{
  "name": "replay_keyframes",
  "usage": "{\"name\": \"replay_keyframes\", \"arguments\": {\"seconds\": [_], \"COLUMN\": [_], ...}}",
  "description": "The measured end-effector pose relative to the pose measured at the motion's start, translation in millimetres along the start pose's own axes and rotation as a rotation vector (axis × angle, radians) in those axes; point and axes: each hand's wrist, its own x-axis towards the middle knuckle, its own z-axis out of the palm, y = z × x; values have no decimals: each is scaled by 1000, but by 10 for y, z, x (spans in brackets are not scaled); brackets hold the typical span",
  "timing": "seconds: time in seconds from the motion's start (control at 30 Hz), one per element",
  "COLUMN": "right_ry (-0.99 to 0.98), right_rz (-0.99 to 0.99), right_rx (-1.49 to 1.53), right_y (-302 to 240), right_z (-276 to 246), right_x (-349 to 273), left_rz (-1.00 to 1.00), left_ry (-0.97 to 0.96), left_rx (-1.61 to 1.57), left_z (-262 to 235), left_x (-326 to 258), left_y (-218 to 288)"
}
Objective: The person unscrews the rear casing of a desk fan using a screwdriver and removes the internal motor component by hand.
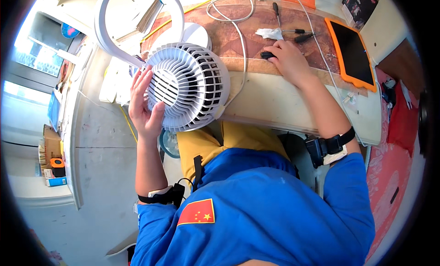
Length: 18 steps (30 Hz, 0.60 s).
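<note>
A white desk fan (pixel 197 89) with a round slatted grille faces me at the table's front edge. Its curved white arm (pixel 100 27) rises behind it, and a round white base (pixel 197 36) shows in part behind the head. My left hand (pixel 145 105) lies against the left side of the grille, fingers stretched out and thumb apart. On the table to the right, my right hand (pixel 291 59) has its fingers closed on a small black piece (pixel 266 55), whose kind I cannot make out. Close beyond that hand are a crumpled white tissue (pixel 269 33) and several dark-handled screwdrivers (pixel 276 10).
An orange-framed tablet (pixel 355 55) lies at the right on the table (pixel 261 89). A white cable (pixel 243 46) runs from the back toward the fan. Papers and a yellow strip (pixel 195 11) sit at the back left. A blue-rimmed bin (pixel 169 144) stands below.
</note>
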Motion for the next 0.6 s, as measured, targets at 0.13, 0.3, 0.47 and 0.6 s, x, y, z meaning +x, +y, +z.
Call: {"name": "replay_keyframes", "arguments": {"seconds": [0.13,0.3,0.47,0.6], "right_ry": [25,-13,16,109], "right_rz": [-16,-12,-15,-120], "right_rx": [-13,-15,-38,-7], "right_y": [63,39,62,11], "right_z": [61,53,94,-22], "right_x": [-31,-20,-36,-2], "left_rz": [-26,-31,-19,-26], "left_ry": [29,29,16,22], "left_rx": [-47,-51,-25,-45], "left_z": [56,45,39,44], "left_x": [-24,-39,-23,-25], "left_y": [-2,-23,-33,-30]}}
